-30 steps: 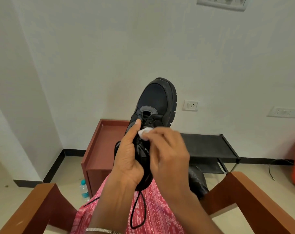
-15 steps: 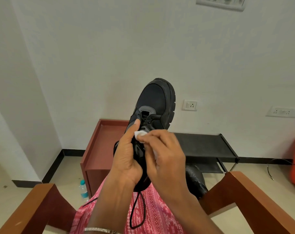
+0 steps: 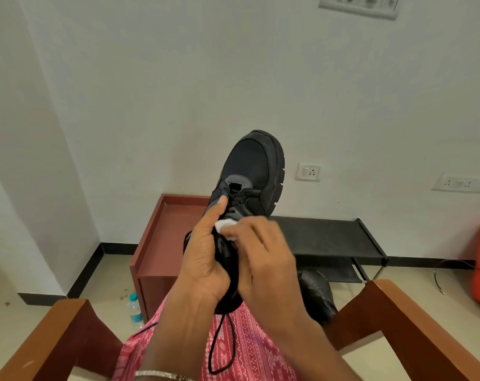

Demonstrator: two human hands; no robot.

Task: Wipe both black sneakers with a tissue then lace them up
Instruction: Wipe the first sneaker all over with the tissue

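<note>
White wall (image 3: pixel 178 78) backs a black sneaker (image 3: pixel 250 171) raised toe-up above the lap. The left hand (image 3: pixel 206 265) grips its heel end, thumb stretched up beside the tongue. The right hand (image 3: pixel 263 259) reaches across, fingertips pinching a white tissue (image 3: pixel 225 226) against the lacing, just beside that thumb. A loose lace (image 3: pixel 222 345) dangles below both palms.

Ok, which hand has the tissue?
The right hand pinches the tissue against the sneaker; the left hand only grips the sneaker, thumb along its side.
</note>
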